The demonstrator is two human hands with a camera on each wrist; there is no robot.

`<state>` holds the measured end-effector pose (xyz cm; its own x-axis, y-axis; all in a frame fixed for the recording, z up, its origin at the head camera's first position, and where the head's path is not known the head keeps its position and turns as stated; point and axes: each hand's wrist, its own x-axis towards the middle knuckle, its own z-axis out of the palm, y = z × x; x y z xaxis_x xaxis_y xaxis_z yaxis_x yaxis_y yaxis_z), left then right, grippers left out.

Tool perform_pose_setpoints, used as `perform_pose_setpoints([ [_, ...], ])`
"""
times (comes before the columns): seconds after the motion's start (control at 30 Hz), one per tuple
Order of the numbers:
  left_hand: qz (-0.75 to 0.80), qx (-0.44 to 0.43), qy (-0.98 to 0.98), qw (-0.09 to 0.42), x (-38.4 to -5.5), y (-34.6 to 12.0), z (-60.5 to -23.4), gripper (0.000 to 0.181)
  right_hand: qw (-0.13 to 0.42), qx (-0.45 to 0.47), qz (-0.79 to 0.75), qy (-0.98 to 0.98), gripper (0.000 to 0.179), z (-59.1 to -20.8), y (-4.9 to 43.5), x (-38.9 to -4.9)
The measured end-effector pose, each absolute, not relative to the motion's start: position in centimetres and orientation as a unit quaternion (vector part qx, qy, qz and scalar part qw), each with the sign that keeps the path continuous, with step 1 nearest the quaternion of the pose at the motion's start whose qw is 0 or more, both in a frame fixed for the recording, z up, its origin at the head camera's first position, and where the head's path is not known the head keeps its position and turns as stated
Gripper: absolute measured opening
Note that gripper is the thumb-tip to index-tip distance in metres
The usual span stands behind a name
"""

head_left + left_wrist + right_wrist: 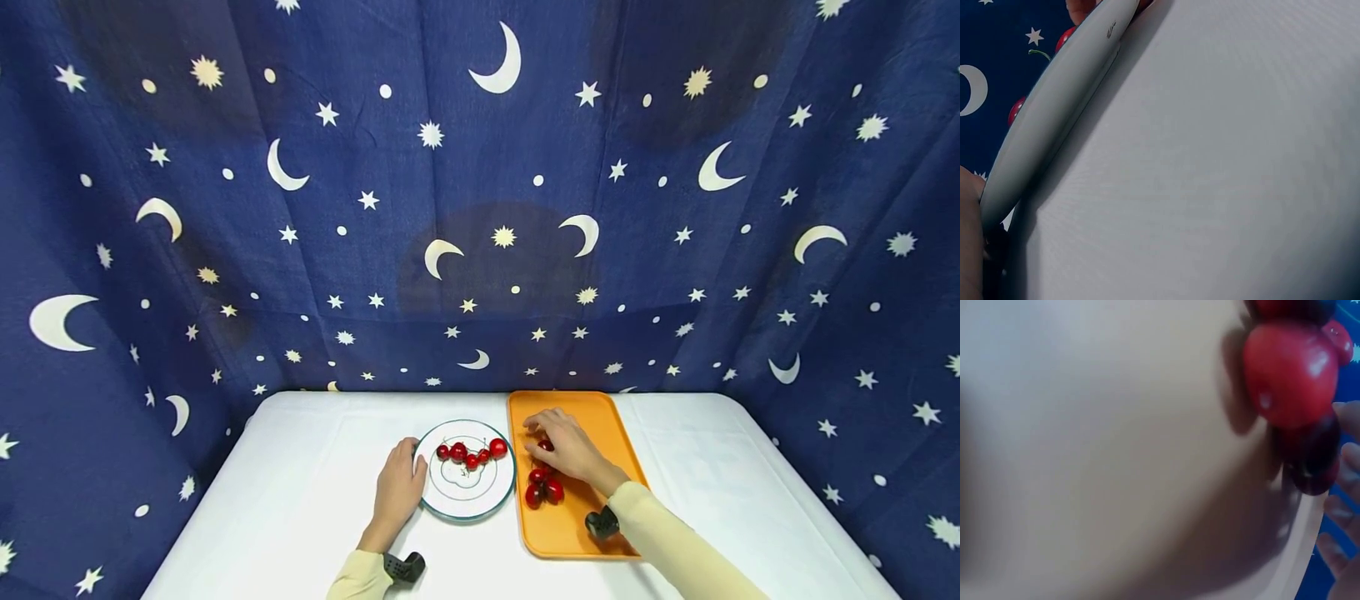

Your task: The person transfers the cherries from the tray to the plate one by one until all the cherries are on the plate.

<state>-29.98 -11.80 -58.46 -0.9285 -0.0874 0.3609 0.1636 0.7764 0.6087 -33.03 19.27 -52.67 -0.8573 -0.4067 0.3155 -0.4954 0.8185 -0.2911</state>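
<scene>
A white plate (465,500) with a dark rim stands on the table, bearing several red cherries (458,452) in a curved row, some with thin stems. My left hand (397,487) holds the plate's left rim, thumb at the edge; its other fingertips are partly hidden. On the orange tray (600,417) to the right lie more cherries (554,491) in a cluster. Over the far end of that cluster hovers my right hand (567,443), fingers spread and loosely bent. The right wrist view shows its fingers (1341,515) beside the cherries (1291,375), nothing gripped between them.
A white cloth covers the table (285,500). Close by the plate's right side runs the tray's left edge. A dark blue curtain (480,167) with moons and stars hangs behind the table and at both sides.
</scene>
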Motion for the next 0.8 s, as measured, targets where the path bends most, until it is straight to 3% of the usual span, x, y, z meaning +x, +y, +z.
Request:
perform_pose_setpoints([
  [0.33, -0.33, -0.021, -0.927, 0.177, -30.1, -11.9, -58.5, 0.03, 0.151, 0.208, 0.166, -0.952, 0.037, -53.5, 20.6, -32.9],
  [0.8, -0.325, -0.018, -0.93, 0.169, -30.2, -11.8, -58.4, 0.029, 0.105, 0.186, 0.19, -0.958, 0.017, -53.4, 20.7, -33.0],
])
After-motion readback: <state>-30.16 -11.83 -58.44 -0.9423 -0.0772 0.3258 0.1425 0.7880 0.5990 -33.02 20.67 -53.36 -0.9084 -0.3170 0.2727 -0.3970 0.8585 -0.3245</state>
